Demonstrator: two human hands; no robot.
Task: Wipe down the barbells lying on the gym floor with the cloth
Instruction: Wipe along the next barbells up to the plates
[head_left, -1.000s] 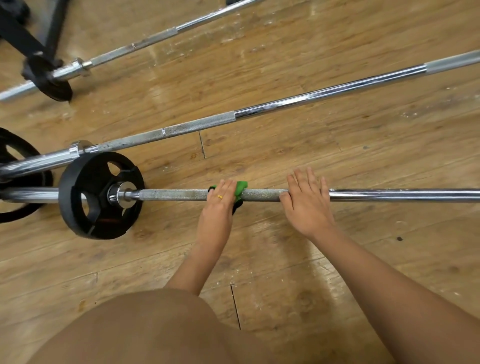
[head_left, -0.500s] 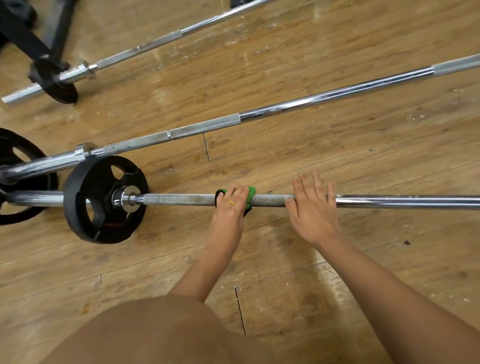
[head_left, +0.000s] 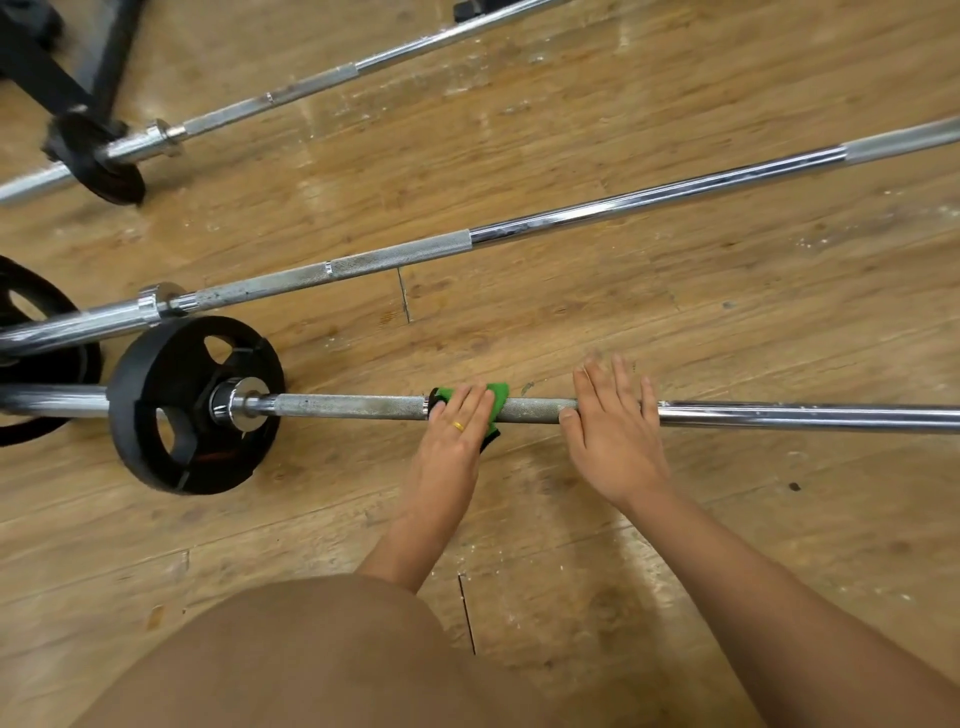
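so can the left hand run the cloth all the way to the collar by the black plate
Probably yes. The left hand presses the green cloth on the nearest barbell, and its knurled stretch up to the collar by the black weight plate is bare.

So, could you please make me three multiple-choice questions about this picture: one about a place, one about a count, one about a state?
1. Where is the cloth? A) folded on a bench B) on the nearest barbell, under the left hand C) hanging on a hook
2. How many barbells lie on the floor? A) one B) six C) three
3. How is the right hand? A) flat on the bar, fingers straight B) clenched in the air C) holding a bottle
Answers: 1 B, the left hand presses it onto the bar; 2 C, three bars cross the view; 3 A, its palm rests on the bar.
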